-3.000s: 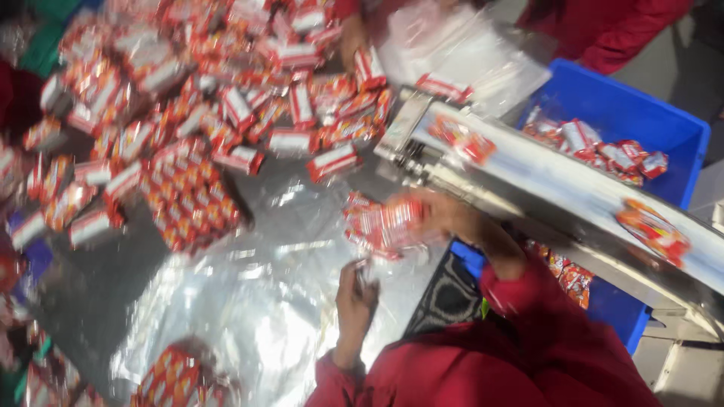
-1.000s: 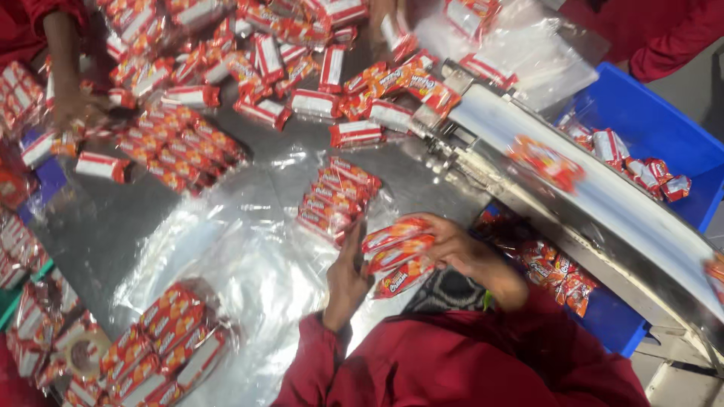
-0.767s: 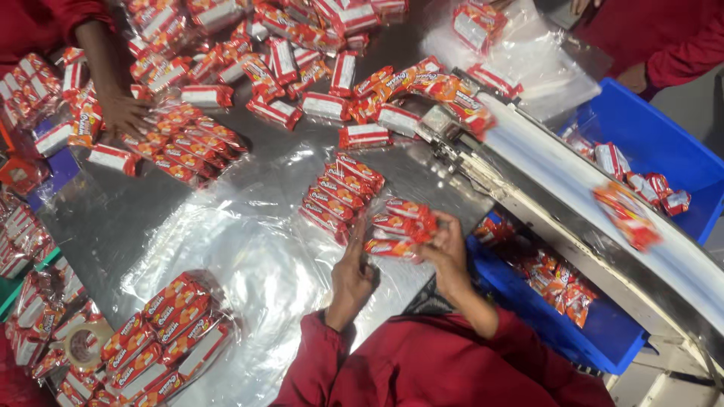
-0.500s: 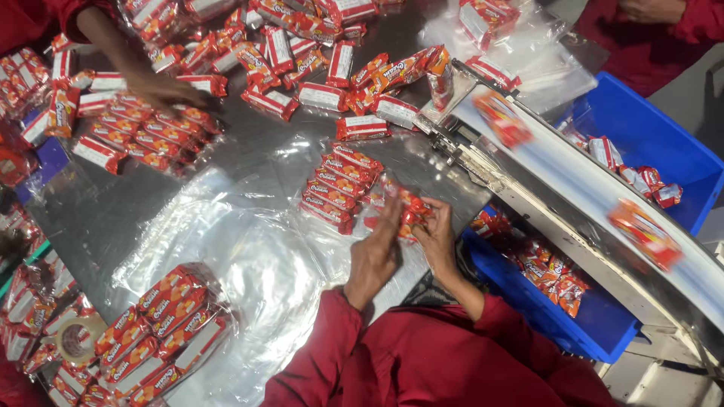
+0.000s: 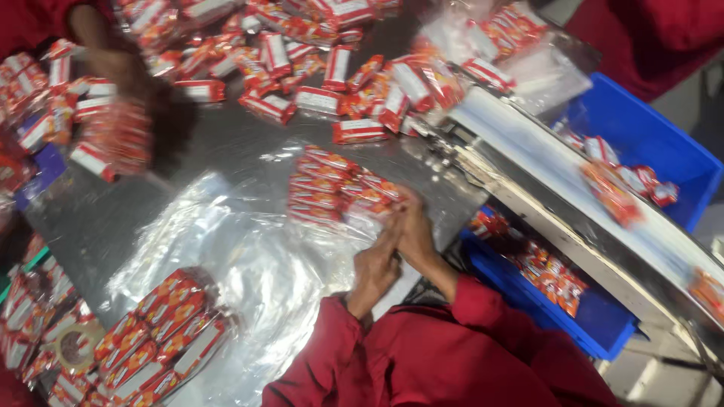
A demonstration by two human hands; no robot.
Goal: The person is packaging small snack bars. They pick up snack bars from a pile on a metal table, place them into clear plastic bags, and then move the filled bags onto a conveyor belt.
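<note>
A row of red snack packets [image 5: 324, 188] lies on clear plastic film [image 5: 226, 256] spread over the steel table [image 5: 219, 143]. My right hand [image 5: 416, 234] and my left hand [image 5: 375, 265] are pressed together at the row's right end. Between their fingertips they grip a few red packets [image 5: 369, 197], set against the row. Both sleeves are red.
A big loose heap of packets [image 5: 339, 68] covers the far side. A white conveyor belt [image 5: 543, 173] carries packets at the right, over blue crates [image 5: 656, 143] that hold more. A co-worker's blurred hand [image 5: 121, 71] works at far left. Wrapped bundles [image 5: 173, 332] and a tape roll [image 5: 75, 348] lie near left.
My hands have carried a handful of packets from beside the conveyor down to the right end of the row. The co-worker's hand has shifted along the left-hand packets.
</note>
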